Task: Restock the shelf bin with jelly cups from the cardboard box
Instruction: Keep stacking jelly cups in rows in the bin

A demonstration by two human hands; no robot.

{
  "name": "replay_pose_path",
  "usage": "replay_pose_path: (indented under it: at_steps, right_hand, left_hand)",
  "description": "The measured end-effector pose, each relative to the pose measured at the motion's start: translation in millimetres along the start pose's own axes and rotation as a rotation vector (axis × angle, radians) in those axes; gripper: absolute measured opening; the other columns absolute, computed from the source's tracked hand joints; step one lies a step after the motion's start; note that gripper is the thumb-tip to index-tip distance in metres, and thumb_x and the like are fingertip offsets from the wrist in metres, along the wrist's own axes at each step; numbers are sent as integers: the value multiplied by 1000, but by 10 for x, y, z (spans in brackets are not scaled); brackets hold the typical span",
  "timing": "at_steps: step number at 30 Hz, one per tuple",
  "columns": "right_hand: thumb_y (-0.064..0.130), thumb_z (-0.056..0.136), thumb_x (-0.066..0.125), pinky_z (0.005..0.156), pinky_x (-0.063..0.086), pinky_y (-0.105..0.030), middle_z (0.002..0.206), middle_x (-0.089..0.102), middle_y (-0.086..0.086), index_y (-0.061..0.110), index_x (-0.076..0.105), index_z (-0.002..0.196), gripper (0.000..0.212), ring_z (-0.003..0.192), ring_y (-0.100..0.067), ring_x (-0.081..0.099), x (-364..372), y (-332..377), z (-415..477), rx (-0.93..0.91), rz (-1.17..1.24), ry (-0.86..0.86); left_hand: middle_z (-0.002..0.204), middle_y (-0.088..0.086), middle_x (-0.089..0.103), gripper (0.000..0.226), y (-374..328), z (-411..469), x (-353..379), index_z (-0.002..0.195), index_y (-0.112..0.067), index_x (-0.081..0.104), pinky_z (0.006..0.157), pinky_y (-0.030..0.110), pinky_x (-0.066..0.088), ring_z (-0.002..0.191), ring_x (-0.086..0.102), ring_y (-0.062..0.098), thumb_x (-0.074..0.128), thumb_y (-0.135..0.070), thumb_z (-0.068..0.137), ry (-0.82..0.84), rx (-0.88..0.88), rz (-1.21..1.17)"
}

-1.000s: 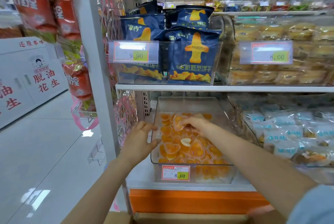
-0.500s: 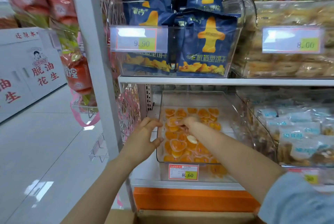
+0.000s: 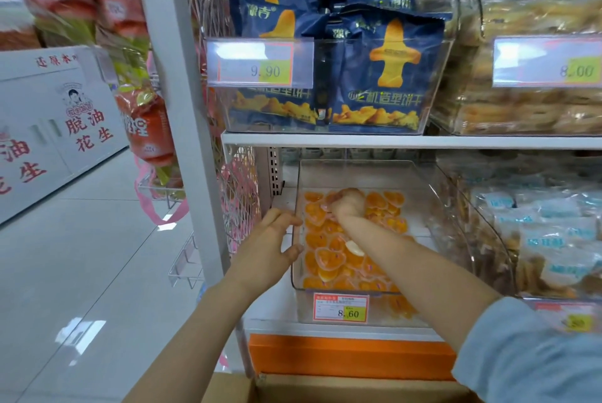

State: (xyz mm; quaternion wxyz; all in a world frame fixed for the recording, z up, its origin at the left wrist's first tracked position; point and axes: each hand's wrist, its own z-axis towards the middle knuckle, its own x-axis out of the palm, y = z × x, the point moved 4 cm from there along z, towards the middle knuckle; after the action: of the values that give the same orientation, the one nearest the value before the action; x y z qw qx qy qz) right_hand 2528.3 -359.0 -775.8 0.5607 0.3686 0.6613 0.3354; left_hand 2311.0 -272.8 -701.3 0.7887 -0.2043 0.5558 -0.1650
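A clear plastic shelf bin (image 3: 365, 171) stands on the lower shelf, and orange heart-shaped jelly cups (image 3: 329, 259) cover its floor. My right hand (image 3: 347, 204) is deep in the bin near the back, its fingers curled down on a jelly cup (image 3: 325, 207) at the fingertips. My left hand (image 3: 267, 248) holds the bin's left wall, fingers over the rim and thumb against the side. The open edge of the cardboard box (image 3: 325, 389) shows at the bottom of the view; its inside is hidden.
A price tag marked 8.60 (image 3: 340, 307) is on the bin's front. Above it stands a bin of blue snack bags (image 3: 378, 77). Bins of wrapped snacks (image 3: 550, 233) sit to the right. A white shelf post (image 3: 182, 109) and hanging red bags (image 3: 143, 122) are on the left, beside the open aisle floor (image 3: 81, 272).
My right hand has reached further toward the back of the bin over the jelly cups. My left hand has stayed on the bin's left wall. The view has moved closer.
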Motion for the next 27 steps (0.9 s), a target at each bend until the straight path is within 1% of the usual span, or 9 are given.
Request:
replay_pose_path:
  at_steps: [6,11,14,16,18,20,23,25,27]
  right_hand:
    - [17,82,72,74,59,-38,91,71,-12,7,65,85,12,80,-25,70,-24,46,-128,-23,-11,18]
    - [14,87,66,69,60,-36,89,70,-11,5,64,84,10,76,-23,71,-57,90,-213,-28,-50,34]
    - [15,89,63,68,60,-37,89,71,-14,1,65,95,15,73,-24,71,-59,96,-259,7,-35,94]
    - [24,89,62,71,59,-36,90,71,-10,5,67,98,21,76,-24,70,-146,150,-292,-92,-216,84]
    - [30,85,66,80,54,-33,99,68,-5,12,67,98,22,92,-24,65,-326,276,-374,-320,-419,36]
    - [27,80,72,86,50,-31,104,66,-3,17,67,96,19,99,-21,62,-455,352,-538,-507,-456,238]
    - [34,80,72,86,44,-22,109,62,5,19,64,116,39,98,-10,56,-502,223,-909,-602,-727,672]
    - [49,76,71,89,45,-24,118,62,7,23,58,126,58,103,-10,55,-487,87,-1032,-659,-894,683]
    - [57,73,70,94,45,-27,128,59,3,25,53,132,69,113,-15,55,-462,35,-1096,-690,-916,637]
  left_hand:
    - [131,-6,42,36,-9,4,-5,125,-19,51,85,19,38,114,49,14,60,-21,90,2,-1,-9]
    - [131,-5,42,36,-19,12,6,124,-18,51,86,21,40,112,50,14,60,-21,90,5,-4,-6]
    - [131,-6,41,35,-23,5,10,125,-19,51,85,21,41,111,50,13,58,-21,91,11,-7,1]
    - [132,-6,41,36,-27,3,4,126,-19,50,83,19,40,111,50,12,58,-22,91,17,-10,5]
    - [132,-6,41,36,-32,6,0,127,-18,50,84,21,41,111,51,13,57,-21,91,22,-17,4]
    - [131,-4,42,36,-43,12,-3,126,-17,51,86,25,43,111,51,15,57,-20,91,25,-21,2]
    - [129,-2,42,35,-66,23,-6,125,-15,51,85,23,42,112,50,18,58,-18,91,25,-25,-5]
    - [129,-1,43,34,-78,20,0,125,-14,51,82,18,37,113,50,18,58,-16,91,25,-31,-15]
    - [130,-1,42,35,-81,8,6,125,-13,51,81,16,34,113,50,18,58,-15,91,31,-36,-16]
